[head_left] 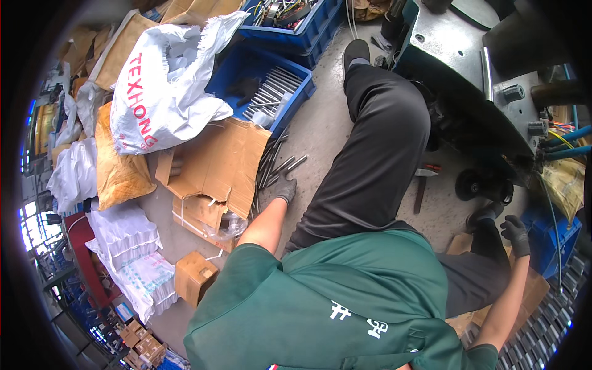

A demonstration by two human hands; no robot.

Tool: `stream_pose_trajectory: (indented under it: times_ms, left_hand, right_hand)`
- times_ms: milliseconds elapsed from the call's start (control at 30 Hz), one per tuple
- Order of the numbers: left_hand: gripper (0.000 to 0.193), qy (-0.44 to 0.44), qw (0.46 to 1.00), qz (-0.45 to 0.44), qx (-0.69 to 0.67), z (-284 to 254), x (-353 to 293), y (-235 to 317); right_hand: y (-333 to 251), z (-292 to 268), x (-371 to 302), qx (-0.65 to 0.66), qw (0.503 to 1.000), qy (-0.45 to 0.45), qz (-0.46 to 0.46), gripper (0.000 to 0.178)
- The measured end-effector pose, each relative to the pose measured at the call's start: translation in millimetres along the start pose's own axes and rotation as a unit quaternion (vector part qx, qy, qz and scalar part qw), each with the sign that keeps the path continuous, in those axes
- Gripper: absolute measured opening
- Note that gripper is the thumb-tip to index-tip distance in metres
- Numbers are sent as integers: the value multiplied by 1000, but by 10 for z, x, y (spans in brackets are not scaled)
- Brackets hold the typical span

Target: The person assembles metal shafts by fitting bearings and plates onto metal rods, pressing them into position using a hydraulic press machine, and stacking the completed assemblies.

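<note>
My left hand [285, 188], in a grey glove, is down on the floor at the edge of a pile of dark metal rods [266, 161]. Its fingers close around the ends of a couple of short metal rods [295, 165] that stick out at an angle from the pile; part of the grip is hidden. Off to the right, my right hand [515, 235], also gloved in grey, hangs above my bent leg beside a blue crate [550, 243]. Nothing is in it, and its fingers are loosely bent and apart.
An open cardboard box [219, 163] stands left of the rods. Beyond it are a blue bin [295, 111] of shiny rods and a white woven sack [166, 92]. A heavy metal machine [456, 55] rises at the right, with a hammer [420, 190] on the floor below.
</note>
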State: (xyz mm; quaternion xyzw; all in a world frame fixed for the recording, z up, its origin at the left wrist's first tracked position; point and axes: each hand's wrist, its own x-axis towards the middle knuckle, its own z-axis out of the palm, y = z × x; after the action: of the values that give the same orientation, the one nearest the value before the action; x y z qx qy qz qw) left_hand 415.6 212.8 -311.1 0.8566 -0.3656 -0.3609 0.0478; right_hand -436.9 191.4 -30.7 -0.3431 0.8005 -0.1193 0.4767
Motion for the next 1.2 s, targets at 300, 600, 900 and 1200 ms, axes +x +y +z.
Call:
stream_pose_trajectory:
  times_ms: [300,600,900,1200]
  left_hand:
    - [53,-48,891,-167,-420,564,303,222]
    - [36,-251,770,-240,-536,268,557,220]
    - [44,-156,831,-167,-507,-597,128,812]
    - [40,-210,790,-74,-571,-1385,-534,1028]
  right_hand:
    - [-195,12,-305,-20,999,36,-2,36]
    - [-327,161,-453,-50,996,34,-63,31]
    - [-709,181,-632,-200,972,36,-115,38]
    - [-991,296,-623,-197,920,130,-314,29]
